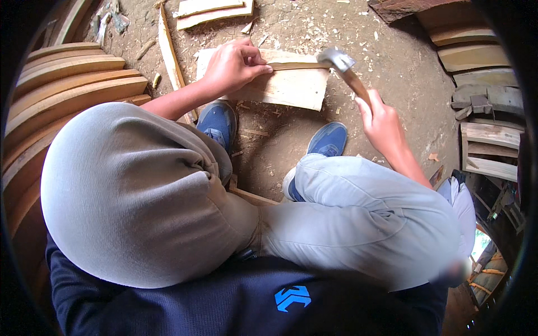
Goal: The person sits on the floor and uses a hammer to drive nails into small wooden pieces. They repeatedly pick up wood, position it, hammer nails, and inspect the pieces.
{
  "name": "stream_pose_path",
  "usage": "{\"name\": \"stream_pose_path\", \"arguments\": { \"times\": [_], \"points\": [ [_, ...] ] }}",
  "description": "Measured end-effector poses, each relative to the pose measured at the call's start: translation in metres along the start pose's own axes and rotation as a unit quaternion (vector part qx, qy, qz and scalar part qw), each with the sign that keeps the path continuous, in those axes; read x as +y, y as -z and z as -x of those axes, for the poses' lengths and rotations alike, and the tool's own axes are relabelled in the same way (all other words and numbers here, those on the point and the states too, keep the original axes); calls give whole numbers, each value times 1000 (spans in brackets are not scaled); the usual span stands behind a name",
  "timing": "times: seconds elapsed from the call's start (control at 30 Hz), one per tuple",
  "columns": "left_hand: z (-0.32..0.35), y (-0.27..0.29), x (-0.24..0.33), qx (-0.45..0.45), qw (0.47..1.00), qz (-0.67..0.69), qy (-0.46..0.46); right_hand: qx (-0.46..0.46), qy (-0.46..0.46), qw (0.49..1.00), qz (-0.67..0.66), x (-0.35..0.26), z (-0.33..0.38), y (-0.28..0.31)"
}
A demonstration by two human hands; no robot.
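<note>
My right hand (383, 124) is wrapped round the wooden handle of a hammer (353, 83). Its metal head is at the right end of a narrow wooden strip (297, 65); whether it touches cannot be told. The strip lies along a pale wooden board (291, 88) on the ground in front of my feet. At the strip's left part, my left hand (232, 66) pinches it between closed fingers, resting over the board. Those fingers hide the strip's left end.
Curved wooden planks (73, 84) are stacked at the left, and more planks (476, 56) at the right. A long stick (168, 47) lies left of the board, and two boards (216, 14) lie beyond it. Wood chips dot the dirt floor (403, 73). My shoes (328, 140) are near the board.
</note>
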State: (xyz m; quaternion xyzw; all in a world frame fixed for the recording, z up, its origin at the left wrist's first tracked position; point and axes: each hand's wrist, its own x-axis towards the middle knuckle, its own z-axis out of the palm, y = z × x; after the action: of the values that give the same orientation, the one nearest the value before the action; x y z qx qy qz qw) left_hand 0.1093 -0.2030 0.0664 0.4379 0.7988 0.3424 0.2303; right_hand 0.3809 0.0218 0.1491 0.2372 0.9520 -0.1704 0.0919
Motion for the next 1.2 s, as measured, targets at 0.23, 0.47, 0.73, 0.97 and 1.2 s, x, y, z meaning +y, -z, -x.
{"name": "stream_pose_path", "arguments": {
  "times": [0.23, 0.47, 0.73, 0.97, 1.2],
  "points": [
    [-5, -5, -5, 15, 998, -16, -56, 126, 28, 981, -145, -11, 17, 16],
    [-4, -3, 1, -11, 1000, 1, -11, 90, 4, 986, -137, -10, 15, 21],
    [5, 2, -1, -4, 999, -37, -6, 23, 14, 998, -63, -18, 7, 24],
    [2, -6, 0, 13, 998, -8, -62, 1, -3, 999, -40, -2, 6, 21],
    [4, -11, -6, 46, 992, 24, -112, 67, -15, 987, -147, -4, 21, 21]
  ]
}}
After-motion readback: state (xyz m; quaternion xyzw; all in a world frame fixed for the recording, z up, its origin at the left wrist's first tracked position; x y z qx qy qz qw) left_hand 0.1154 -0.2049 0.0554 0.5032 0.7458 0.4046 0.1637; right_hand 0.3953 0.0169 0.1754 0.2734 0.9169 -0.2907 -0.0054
